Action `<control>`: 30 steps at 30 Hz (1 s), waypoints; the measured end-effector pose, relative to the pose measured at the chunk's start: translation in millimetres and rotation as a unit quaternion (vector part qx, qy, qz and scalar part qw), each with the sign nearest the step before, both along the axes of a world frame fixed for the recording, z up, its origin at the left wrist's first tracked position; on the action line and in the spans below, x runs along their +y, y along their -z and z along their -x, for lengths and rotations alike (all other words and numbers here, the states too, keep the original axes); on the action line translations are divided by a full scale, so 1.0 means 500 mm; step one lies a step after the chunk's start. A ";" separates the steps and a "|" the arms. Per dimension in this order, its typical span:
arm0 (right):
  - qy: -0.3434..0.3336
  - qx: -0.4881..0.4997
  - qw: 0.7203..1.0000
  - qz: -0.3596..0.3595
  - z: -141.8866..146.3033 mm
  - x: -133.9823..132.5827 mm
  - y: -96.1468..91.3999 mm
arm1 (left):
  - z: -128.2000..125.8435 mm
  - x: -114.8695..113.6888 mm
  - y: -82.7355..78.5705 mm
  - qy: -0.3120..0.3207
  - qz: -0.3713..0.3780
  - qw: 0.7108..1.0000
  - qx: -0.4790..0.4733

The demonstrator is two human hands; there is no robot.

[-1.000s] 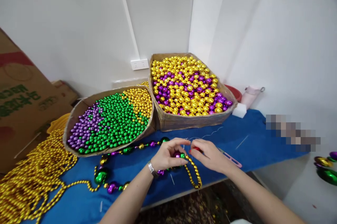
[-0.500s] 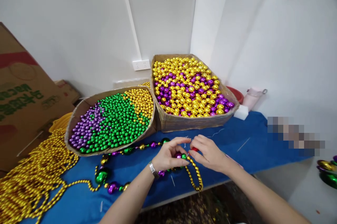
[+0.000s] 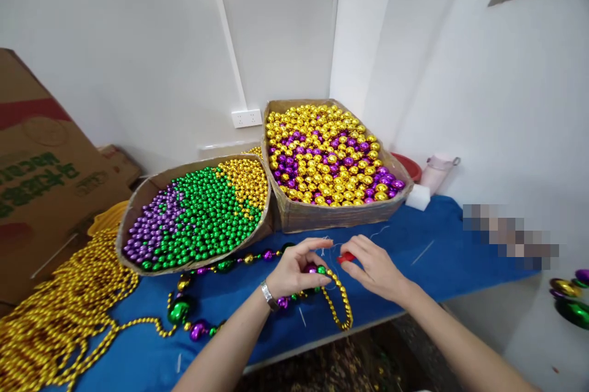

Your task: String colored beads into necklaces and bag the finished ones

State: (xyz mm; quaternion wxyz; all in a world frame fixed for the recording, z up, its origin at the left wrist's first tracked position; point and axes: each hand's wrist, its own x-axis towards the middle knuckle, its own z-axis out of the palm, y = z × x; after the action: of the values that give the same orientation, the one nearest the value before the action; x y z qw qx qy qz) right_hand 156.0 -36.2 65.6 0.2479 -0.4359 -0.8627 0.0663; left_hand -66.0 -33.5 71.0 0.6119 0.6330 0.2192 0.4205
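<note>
My left hand (image 3: 294,270), with a metal bracelet at its wrist, is closed on a bead strand, purple and green beads (image 3: 321,270) showing between thumb and fingers. From that grip a loop of small gold beads (image 3: 347,300) hangs toward the table's front edge. My right hand (image 3: 375,266) is closed around a small red tool (image 3: 346,257), mostly hidden by the fingers, so its kind is unclear. Fine white thread (image 3: 326,246) shows between the hands. Behind and left of my left hand, a strand of larger green, purple and gold beads (image 3: 181,310) lies on the blue cloth.
A carton of small purple, green and gold beads (image 3: 126,220) stands beside a carton of larger gold and purple beads (image 3: 322,217). Gold bead strings (image 3: 69,306) are heaped on the left. A white block (image 3: 418,197) and pink bottle (image 3: 437,172) stand at back right.
My right hand has moved slightly right, away from my left hand, with the red tool. My left hand keeps its grip on the bead strand. The view has shifted slightly.
</note>
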 end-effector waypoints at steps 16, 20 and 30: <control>-0.023 0.260 0.959 0.107 0.092 -0.046 -0.023 | 0.040 0.037 -0.210 -0.110 -0.193 0.975 0.002; -0.075 0.356 0.924 0.114 0.145 -0.021 -0.122 | 0.103 0.059 -0.263 -0.243 -0.333 0.911 0.016; -0.183 0.511 0.833 0.105 0.217 -0.015 -0.457 | 0.268 0.086 -0.345 -0.428 -0.547 0.677 0.244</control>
State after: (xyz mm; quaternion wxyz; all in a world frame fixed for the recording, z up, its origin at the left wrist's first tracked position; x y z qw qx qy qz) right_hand 47.6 -43.8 294.0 0.5892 -0.1981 -0.6649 0.4141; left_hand -200.0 9.7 243.3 -0.1654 0.7722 0.3387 0.5115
